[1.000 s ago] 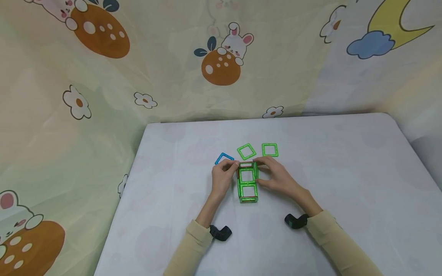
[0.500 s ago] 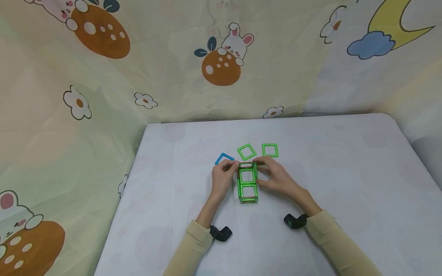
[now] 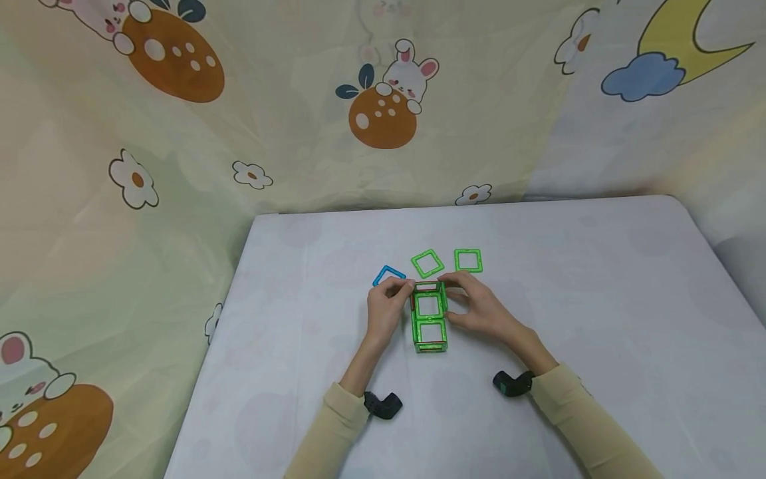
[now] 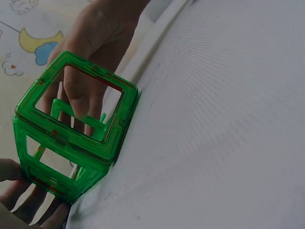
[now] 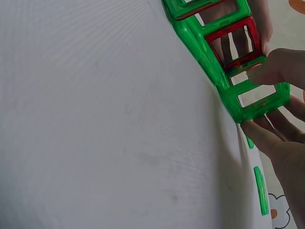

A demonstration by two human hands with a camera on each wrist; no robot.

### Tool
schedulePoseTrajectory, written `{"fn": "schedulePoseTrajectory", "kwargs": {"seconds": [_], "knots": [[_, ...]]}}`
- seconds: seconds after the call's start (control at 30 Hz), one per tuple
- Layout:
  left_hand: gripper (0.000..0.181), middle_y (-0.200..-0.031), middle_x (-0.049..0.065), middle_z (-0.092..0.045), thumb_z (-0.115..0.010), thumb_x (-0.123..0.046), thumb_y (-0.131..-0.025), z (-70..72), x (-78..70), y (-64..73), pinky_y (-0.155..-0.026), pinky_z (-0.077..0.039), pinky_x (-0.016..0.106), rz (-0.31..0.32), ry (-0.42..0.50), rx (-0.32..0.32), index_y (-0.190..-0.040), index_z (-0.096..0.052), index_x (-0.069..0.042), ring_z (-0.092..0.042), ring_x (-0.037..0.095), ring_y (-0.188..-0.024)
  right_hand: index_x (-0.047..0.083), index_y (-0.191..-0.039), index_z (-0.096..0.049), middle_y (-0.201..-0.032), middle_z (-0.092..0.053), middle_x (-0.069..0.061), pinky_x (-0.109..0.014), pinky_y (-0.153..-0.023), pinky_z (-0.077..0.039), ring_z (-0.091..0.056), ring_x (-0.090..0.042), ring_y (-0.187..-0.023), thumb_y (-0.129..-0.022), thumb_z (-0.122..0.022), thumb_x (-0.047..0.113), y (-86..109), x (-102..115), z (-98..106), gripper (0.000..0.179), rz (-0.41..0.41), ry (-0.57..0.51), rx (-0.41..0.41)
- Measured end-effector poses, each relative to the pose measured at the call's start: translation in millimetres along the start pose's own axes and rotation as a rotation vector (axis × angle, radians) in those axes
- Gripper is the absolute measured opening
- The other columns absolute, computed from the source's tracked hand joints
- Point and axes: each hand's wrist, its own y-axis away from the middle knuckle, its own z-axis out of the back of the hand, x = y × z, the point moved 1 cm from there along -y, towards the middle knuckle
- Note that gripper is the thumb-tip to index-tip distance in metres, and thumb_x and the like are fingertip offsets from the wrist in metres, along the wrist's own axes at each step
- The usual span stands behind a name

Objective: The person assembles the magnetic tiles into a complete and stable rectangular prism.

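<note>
A long box of green magnetic tiles (image 3: 429, 319) lies on the table, made of hollow square frames. A red tile (image 5: 256, 38) shows in its side in the right wrist view. My left hand (image 3: 385, 309) pinches the far left corner with thumb and fingers. My right hand (image 3: 481, 309) grips the right side, thumb near the middle and a finger at the far end. In the left wrist view the box's square near end (image 4: 59, 137) faces the camera, with fingers showing through the frames.
Beyond the box lie two loose green square tiles, one turned (image 3: 421, 255) and one straight (image 3: 469, 251). A blue tile (image 3: 380, 275) lies partly hidden behind the left hand. The white table (image 3: 598, 299) ends at a printed cloth backdrop (image 3: 299, 120).
</note>
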Motion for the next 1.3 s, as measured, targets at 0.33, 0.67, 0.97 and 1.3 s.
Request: {"fn": "schedulePoseTrajectory", "kwargs": {"seconds": [0.33, 0.67, 0.97, 1.3], "knots": [[0.024, -0.106, 0.007, -0.075, -0.073, -0.030, -0.097, 1.4, 5.1, -0.1, -0.087, -0.052, 0.027, -0.046, 0.006, 0.006, -0.104, -0.078, -0.008, -0.067, 0.015, -0.098, -0.003, -0.145, -0.046, -0.145, -0.051, -0.022, -0.038, -0.106, -0.050, -0.054, -0.039, -0.134, -0.079, -0.076, -0.013, 4.2, -2.2, 2.1, 0.074, -0.034, -0.070, 0.039], [0.019, -0.103, 0.004, -0.075, -0.073, -0.027, -0.097, 1.9, 4.3, 0.5, -0.085, -0.053, 0.025, -0.057, 0.006, 0.012, -0.102, -0.078, -0.010, -0.068, 0.015, -0.098, 0.000, -0.137, -0.055, -0.134, -0.062, -0.018, -0.037, -0.102, -0.053, -0.062, -0.034, -0.125, -0.085, -0.076, -0.009, 3.4, -11.5, 13.0, 0.057, -0.117, 0.007, -0.105], [0.019, -0.104, 0.003, -0.075, -0.072, -0.028, -0.097, 1.8, 5.7, -0.1, -0.088, -0.053, 0.028, -0.053, 0.012, 0.015, -0.102, -0.078, -0.010, -0.069, 0.016, -0.101, 0.000, -0.128, -0.061, -0.125, -0.065, -0.016, -0.049, -0.101, -0.052, -0.062, -0.034, -0.118, -0.086, -0.079, -0.002, -5.9, -17.3, 19.2, 0.046, -0.049, 0.266, -0.197], [0.021, -0.110, 0.008, -0.076, -0.072, -0.025, -0.098, 2.3, 4.8, -0.3, -0.089, -0.052, 0.027, -0.040, 0.023, 0.013, -0.105, -0.078, -0.006, -0.069, 0.018, -0.104, -0.002, -0.131, -0.062, -0.137, -0.058, -0.019, -0.052, -0.110, -0.044, -0.052, -0.036, -0.130, -0.088, -0.080, 0.007, -17.7, -19.6, 24.0, 0.047, -0.088, 0.410, -0.143]]}}
